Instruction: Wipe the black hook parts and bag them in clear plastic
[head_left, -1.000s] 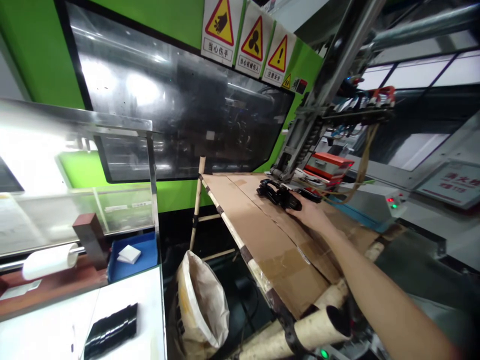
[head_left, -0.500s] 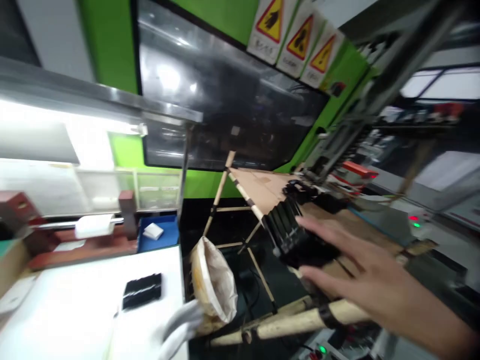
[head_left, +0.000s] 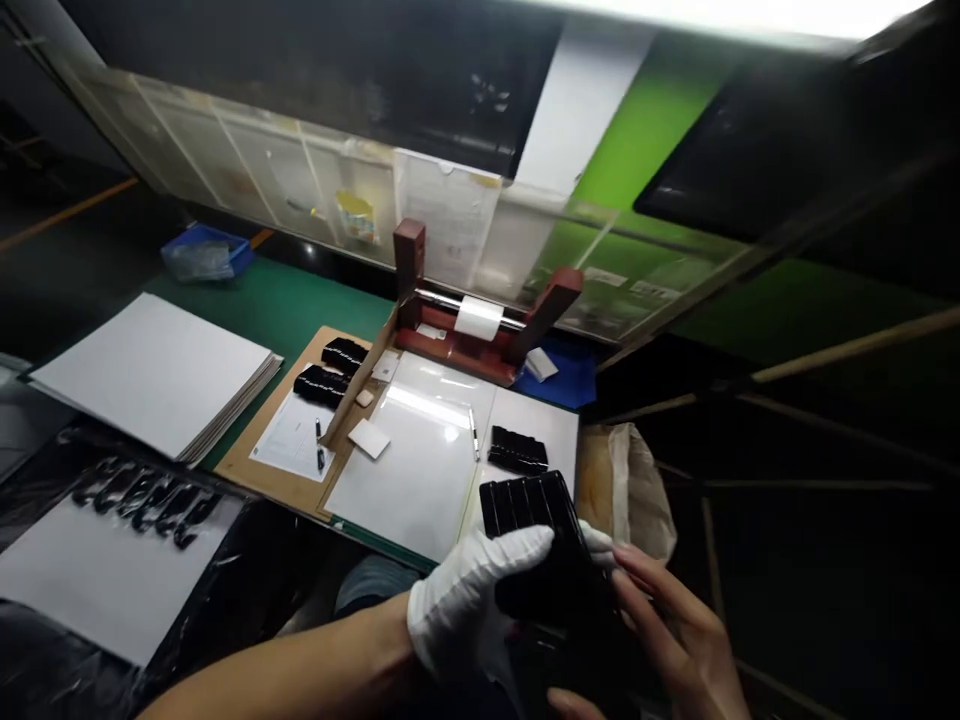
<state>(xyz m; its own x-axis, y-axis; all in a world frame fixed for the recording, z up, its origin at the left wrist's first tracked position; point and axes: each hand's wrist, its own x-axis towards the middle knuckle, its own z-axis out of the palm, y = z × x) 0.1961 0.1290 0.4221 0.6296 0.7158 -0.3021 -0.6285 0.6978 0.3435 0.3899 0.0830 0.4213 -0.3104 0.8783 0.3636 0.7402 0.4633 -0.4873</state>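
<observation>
A stack of black ribbed moulded plastic parts (head_left: 534, 530) is held up over the near edge of the bench. My left hand (head_left: 465, 600), in a white glove, grips the stack from the left. My right hand (head_left: 667, 620), bare, curls its fingers around the stack's right side and lower end. The lower part of the stack falls into shadow behind my fingers. A smaller black stack (head_left: 517, 450) lies on the white board (head_left: 405, 480) just beyond my hands.
Two black bundles (head_left: 334, 370) lie on a wooden board (head_left: 262, 470) with pens and paper. Further left are a white sheet pile (head_left: 154, 375) and a row of black parts (head_left: 146, 503). A tape roller (head_left: 478, 318) stands behind, with a blue tray (head_left: 566, 378) and a paper sack (head_left: 630, 490) to the right.
The view has swung from the green machine and cardboard table to the bench. The black stack, earlier under my right hand, is now up between both hands, and my gloved left hand has come in.
</observation>
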